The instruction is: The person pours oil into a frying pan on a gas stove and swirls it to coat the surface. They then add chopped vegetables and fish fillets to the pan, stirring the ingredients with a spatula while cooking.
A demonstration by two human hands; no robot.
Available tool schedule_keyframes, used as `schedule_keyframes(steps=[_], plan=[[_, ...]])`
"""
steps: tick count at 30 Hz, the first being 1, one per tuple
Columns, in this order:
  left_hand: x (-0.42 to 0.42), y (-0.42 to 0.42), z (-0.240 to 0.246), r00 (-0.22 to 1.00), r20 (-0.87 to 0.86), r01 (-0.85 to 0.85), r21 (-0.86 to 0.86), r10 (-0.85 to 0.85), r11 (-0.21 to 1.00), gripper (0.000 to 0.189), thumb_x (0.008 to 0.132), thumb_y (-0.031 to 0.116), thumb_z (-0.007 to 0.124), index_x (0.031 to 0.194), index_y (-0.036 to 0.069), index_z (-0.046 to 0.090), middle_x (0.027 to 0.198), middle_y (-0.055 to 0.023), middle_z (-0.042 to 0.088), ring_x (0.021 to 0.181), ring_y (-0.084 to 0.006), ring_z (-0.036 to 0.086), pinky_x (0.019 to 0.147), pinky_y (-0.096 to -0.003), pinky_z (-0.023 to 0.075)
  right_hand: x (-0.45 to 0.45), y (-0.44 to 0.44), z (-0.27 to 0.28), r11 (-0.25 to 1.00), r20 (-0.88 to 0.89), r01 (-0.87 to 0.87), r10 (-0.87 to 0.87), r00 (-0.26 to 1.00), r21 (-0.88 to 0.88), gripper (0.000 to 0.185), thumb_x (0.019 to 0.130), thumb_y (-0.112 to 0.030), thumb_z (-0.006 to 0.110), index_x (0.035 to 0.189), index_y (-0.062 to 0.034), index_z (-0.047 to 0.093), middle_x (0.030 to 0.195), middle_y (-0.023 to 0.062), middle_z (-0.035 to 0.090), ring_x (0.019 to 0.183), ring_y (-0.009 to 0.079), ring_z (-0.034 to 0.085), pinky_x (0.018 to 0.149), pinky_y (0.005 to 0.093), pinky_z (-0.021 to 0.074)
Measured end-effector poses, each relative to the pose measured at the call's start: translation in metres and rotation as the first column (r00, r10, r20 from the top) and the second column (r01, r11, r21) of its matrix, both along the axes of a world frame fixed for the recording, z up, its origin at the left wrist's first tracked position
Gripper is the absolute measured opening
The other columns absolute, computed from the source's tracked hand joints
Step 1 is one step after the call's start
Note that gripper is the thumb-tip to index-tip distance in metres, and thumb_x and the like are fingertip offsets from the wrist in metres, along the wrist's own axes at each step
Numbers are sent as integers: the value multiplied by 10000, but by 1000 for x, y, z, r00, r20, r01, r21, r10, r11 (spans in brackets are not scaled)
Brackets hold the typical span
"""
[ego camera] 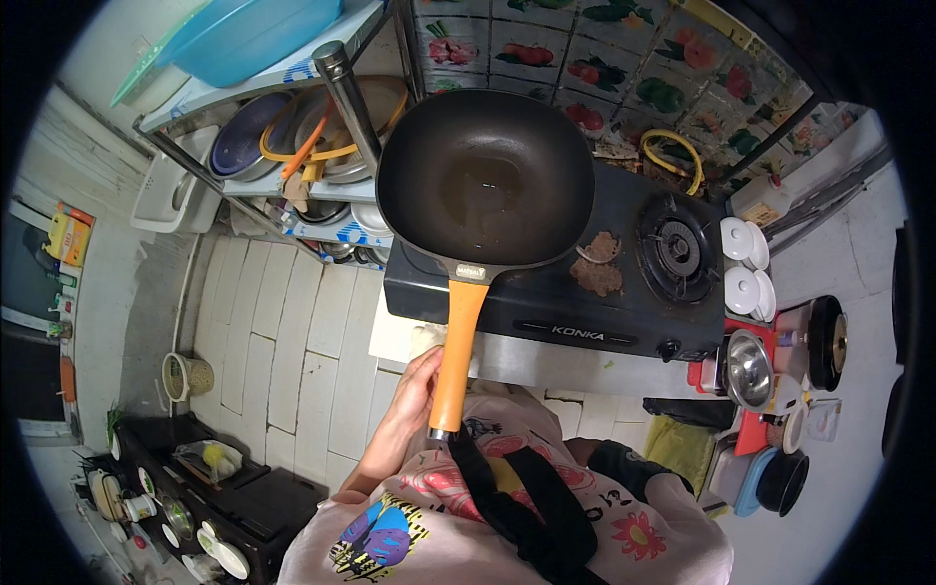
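Note:
A dark nonstick frying pan (409,190) with a shallow pool of clear brownish liquid (475,186) is over the left side of a black KONKA gas stove (512,311). Its orange handle (462,344) points toward me. My left hand (418,387) is beside and partly behind this handle, near a pale cloth-like item (429,338) at the counter edge. The handle hides some of the fingers, so their grip is unclear. My right hand is out of view. A bare burner (678,248) and a control knob (667,351) show on the stove's right side.
Left of the stove, a metal-framed shelf (344,69) holds a blue basin (252,36), colanders and pans. Reddish-brown patches (598,274) mark the stovetop. White lidded dishes (742,238) and a steel bowl (750,369) are at right. A yellow hose (691,157) curves behind the burner.

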State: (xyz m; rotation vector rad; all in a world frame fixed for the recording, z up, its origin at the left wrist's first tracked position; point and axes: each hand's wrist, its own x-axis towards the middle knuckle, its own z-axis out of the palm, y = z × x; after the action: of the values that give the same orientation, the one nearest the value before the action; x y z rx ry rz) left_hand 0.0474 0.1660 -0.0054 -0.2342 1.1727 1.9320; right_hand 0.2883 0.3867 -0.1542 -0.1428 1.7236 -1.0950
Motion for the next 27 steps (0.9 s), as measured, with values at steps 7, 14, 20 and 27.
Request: schedule_keyframes(steps=[7, 14, 20, 27], plan=[[0, 1, 1, 1000, 11, 2, 13, -3, 1000, 253, 880, 171, 389, 1020, -14, 489, 851, -49, 563, 705, -89, 549, 621, -197, 457, -1, 1, 0, 1000, 5, -3, 3, 1000, -4, 470, 651, -416, 590, 946, -53, 547, 892, 127, 575, 813, 280, 543, 713, 346, 427], [-1, 3, 6, 999, -3, -38, -35, 38, 999, 217, 878, 159, 394, 978, -5, 495, 809, -38, 562, 670, -81, 550, 600, -190, 463, -3, 1, 0, 1000, 3, -6, 6, 1000, -10, 486, 646, -423, 596, 956, -52, 546, 903, 131, 575, 824, 284, 544, 722, 348, 427], [-1, 2, 3, 998, 31, -55, -25, 56, 998, 175, 874, 141, 410, 956, 11, 494, 779, -17, 557, 645, -61, 542, 567, -171, 457, -3, 2, 0, 1000, 1, -7, 7, 1000, -10, 500, 641, -428, 600, 965, -52, 544, 913, 134, 576, 834, 288, 544, 729, 349, 426], [-1, 3, 3, 999, 24, -44, -15, 44, 999, 188, 873, 143, 411, 974, 7, 491, 800, -23, 562, 666, -64, 545, 588, -175, 457, -4, 2, 0, 1000, 3, -7, 7, 1000, -12, 516, 636, -435, 606, 976, -52, 543, 924, 138, 576, 846, 292, 545, 737, 351, 425]])
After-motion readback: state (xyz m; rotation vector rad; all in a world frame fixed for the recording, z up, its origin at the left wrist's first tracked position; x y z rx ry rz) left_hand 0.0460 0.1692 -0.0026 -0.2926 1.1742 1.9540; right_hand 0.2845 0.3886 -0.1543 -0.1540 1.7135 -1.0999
